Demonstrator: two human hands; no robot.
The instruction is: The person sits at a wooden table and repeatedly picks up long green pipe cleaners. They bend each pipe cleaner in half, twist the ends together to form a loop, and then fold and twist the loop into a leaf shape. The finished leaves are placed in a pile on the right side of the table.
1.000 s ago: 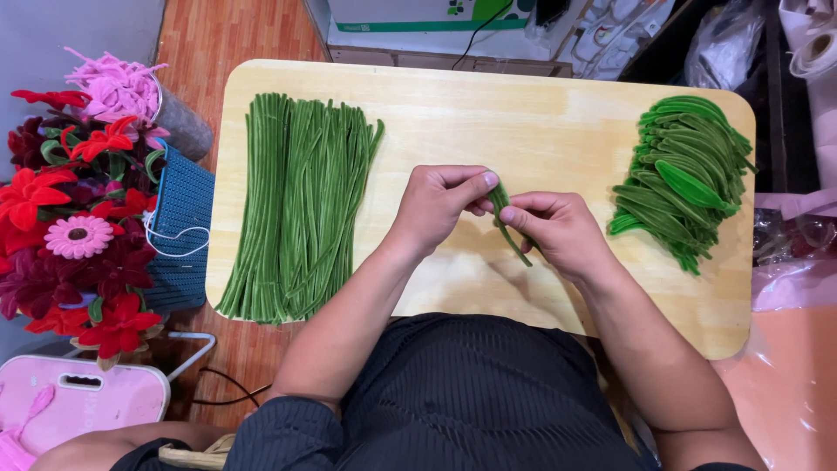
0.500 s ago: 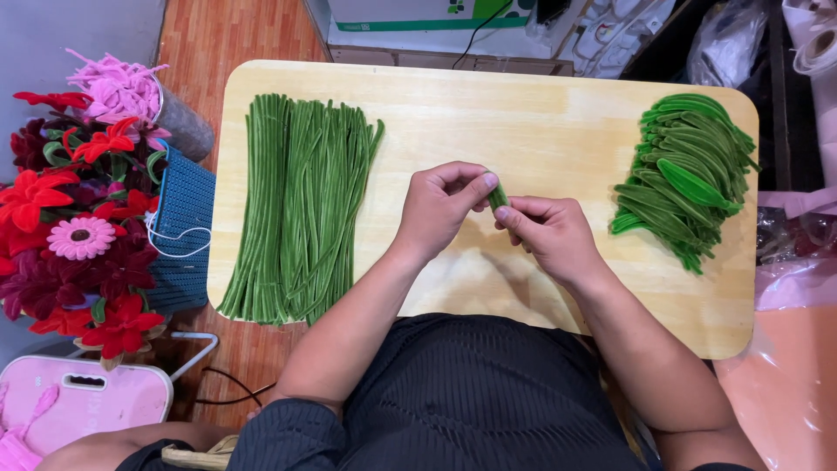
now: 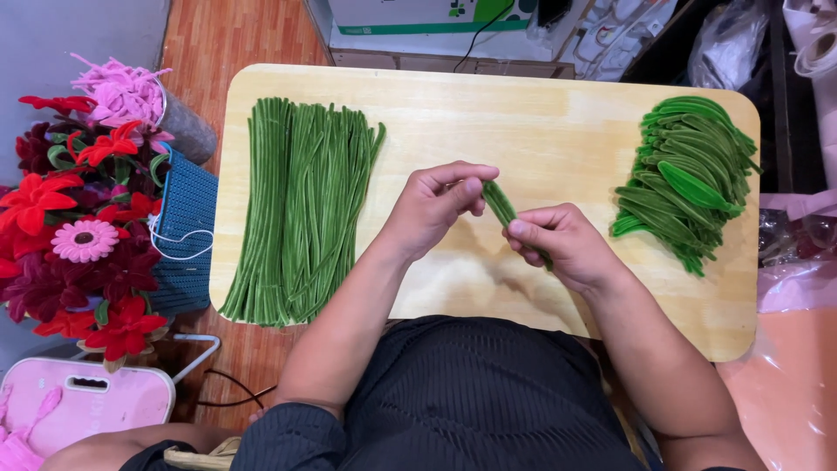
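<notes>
Both hands meet over the middle of a light wooden table [image 3: 540, 113]. My left hand [image 3: 436, 209] pinches the upper end of a folded green fuzzy wire [image 3: 500, 202]. My right hand [image 3: 562, 249] grips the same wire lower down, its far end hidden in the palm. A long pile of straight green fuzzy wires [image 3: 301, 205] lies at the left of the table. A heap of folded, leaf-shaped green wires [image 3: 684, 179] lies at the right, apart from both hands.
Left of the table stand red and pink handmade flowers [image 3: 74, 235], a blue woven basket [image 3: 187, 231] and a bunch of pink fuzzy wires [image 3: 122, 92]. A pink case [image 3: 87, 406] sits at the lower left. Boxes and bags crowd the floor behind the table.
The hands have shifted the green wire: it was held low near the right hand, then raised, and the left fingers now pinch its upper end while the right hand holds it below.
</notes>
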